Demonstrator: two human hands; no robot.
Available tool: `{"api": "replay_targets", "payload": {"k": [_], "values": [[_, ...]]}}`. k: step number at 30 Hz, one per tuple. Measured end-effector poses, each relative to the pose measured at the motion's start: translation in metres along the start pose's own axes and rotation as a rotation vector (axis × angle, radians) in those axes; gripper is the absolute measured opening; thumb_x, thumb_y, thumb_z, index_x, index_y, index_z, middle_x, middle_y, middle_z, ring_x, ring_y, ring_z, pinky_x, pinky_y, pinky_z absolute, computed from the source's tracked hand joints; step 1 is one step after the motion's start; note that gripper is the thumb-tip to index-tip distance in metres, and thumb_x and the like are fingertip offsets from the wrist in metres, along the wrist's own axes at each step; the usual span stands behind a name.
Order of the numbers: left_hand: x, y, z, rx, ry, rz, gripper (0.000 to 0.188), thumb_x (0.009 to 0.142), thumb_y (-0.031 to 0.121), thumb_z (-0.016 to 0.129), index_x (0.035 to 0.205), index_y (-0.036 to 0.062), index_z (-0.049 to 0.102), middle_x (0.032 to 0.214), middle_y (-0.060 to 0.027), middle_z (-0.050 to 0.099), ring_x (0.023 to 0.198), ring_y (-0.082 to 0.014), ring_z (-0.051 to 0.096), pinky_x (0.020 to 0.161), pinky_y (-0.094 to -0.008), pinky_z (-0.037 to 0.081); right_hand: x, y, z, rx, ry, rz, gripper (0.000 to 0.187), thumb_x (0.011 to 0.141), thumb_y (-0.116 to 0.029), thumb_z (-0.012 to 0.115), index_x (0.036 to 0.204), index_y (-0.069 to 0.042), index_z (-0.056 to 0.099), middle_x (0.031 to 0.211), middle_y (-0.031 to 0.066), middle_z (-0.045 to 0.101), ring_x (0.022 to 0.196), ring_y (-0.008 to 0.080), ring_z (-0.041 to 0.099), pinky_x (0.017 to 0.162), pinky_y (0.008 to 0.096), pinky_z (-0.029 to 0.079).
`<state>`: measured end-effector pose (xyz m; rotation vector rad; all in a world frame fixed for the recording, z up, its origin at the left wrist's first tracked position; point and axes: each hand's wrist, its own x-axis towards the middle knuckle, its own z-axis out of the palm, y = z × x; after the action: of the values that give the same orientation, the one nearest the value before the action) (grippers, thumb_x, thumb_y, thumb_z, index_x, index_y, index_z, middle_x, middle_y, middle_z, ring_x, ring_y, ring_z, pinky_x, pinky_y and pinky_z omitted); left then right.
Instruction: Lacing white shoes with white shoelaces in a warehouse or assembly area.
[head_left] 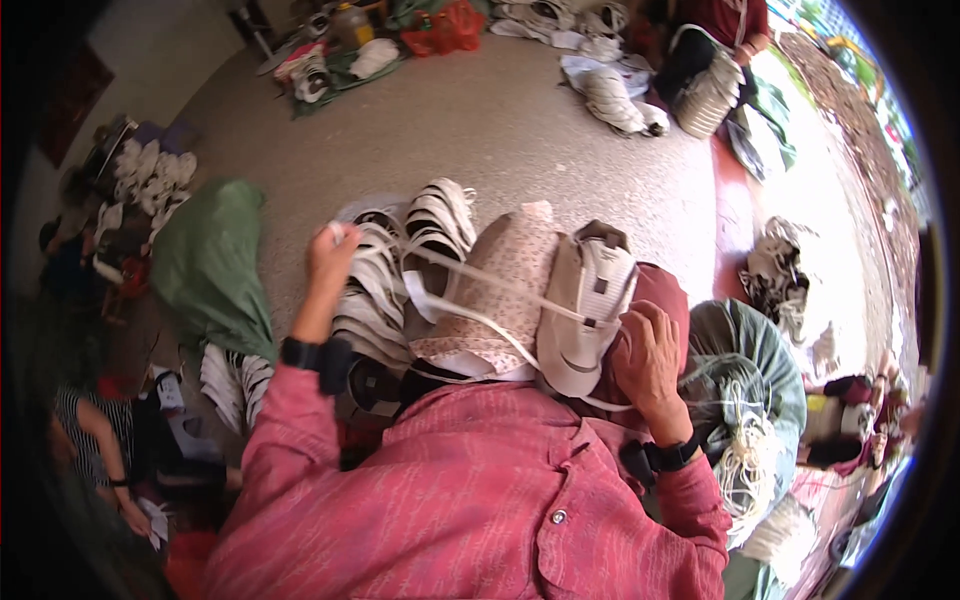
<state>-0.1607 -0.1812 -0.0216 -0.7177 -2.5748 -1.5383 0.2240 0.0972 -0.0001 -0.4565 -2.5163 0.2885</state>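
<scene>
Across the lap, nearest items first, as I read them from a distance. One pale shoe point(580, 335), toe toward the body, lying just right of a patterned cloth point(500, 255). One right hand point(650, 368), at the shoe's right edge, fingers bent; I cannot tell whether its tips pinch anything. One white lace, apparently single point(480, 317), two strands stretched leftward over the cloth. One left hand point(332, 262), raised, fingers closed in a pinch on the lace. Right side: one green bag point(725, 335), a loose hank of cords point(745, 465) against it. Left side: stacked shoes point(370, 320), then one green sack point(210, 260). Farthest: one co-worker point(715, 20), a hand at a pale stack point(708, 100).

Handling note: the step looks like lacing. I would brace the shoe with the right and draw evenly with the left, strands flat and clear of the stacked shoes; a jerk could drag the shoe sideways.

Poorly legible: strands blurred, their eyelets untraceable; right fingertips hidden behind the hand; co-worker cut off by the upper edge.
</scene>
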Motion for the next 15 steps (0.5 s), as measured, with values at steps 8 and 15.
{"api": "replay_targets", "payload": {"k": [8,15], "values": [[-0.028,0.07,-0.015,0.849,-0.298,0.173,0.047,0.078,0.041,0.072,0.06,-0.0012,0.063,0.08,-0.0168,0.061,0.079,-0.029,0.062,0.07,-0.0403,0.046,-0.023,0.006,-0.028,0.089,-0.158,0.105,0.013,0.067,-0.006,0.061,0.079,-0.007,0.066,0.123,0.0119,0.056,0.125,0.0344,0.045,0.103,0.0461,0.032],[-0.047,0.168,0.083,0.277,-0.2,0.711,0.038,0.07,0.025,0.082,0.092,0.0045,0.058,0.117,-0.0147,0.058,0.113,-0.0331,0.053,0.098,-0.0407,0.04,-0.024,0.002,-0.053,0.55,-0.45,0.267,0.011,0.067,-0.01,0.064,0.078,-0.008,0.066,0.125,0.0066,0.056,0.128,0.0312,0.042,0.114,0.0481,0.018]]}}
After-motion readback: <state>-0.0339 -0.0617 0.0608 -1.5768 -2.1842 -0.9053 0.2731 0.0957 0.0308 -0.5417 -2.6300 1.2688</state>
